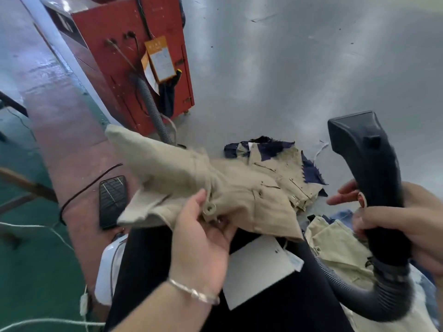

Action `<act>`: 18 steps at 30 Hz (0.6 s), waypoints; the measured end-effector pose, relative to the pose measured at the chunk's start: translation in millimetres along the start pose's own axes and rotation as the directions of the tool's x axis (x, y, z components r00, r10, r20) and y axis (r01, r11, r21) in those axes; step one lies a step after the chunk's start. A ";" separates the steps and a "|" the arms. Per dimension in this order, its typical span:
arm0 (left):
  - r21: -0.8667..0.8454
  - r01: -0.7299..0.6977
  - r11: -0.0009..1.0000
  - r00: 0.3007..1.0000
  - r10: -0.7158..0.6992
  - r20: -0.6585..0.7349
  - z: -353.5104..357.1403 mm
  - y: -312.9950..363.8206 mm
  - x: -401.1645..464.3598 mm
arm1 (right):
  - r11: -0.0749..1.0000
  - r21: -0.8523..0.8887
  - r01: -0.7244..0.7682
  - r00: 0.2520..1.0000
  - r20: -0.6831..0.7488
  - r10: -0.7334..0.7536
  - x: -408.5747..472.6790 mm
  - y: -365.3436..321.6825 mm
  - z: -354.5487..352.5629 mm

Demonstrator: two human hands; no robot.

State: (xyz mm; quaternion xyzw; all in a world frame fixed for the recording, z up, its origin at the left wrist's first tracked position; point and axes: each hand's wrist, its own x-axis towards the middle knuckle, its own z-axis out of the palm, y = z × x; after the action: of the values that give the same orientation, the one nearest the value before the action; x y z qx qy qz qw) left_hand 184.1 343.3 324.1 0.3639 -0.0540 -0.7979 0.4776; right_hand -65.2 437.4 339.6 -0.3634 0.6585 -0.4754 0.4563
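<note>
My left hand (203,238) grips a beige garment (191,180) near its waistband button, holding it up over my lap. My right hand (405,224) is wrapped round the handle of a black suction nozzle (366,159), which points up and away at the right. A grey ribbed hose (386,288) leaves the bottom of the nozzle and curves down past my lap. A white paper tag (259,267) hangs under the garment.
More beige and navy garments (285,164) lie on the grey table ahead, and another beige pile (335,245) sits at lower right. A red machine (134,58) with a hose stands at the back left. A dark phone (112,202) lies on the reddish floor strip.
</note>
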 end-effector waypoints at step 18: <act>0.729 -0.660 -0.181 0.742 -0.309 0.594 -25.0 -33.7 -51.8 | 0.809 -0.588 -0.003 0.986 -0.136 -0.096 -12.6 -7.3 28.1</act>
State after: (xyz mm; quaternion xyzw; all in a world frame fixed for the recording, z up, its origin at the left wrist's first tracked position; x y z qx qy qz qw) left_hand 190.0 409.4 318.6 0.2947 -0.8414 -0.4420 0.0994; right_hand -34.2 438.6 346.1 -0.4631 0.7980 -0.2880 0.2564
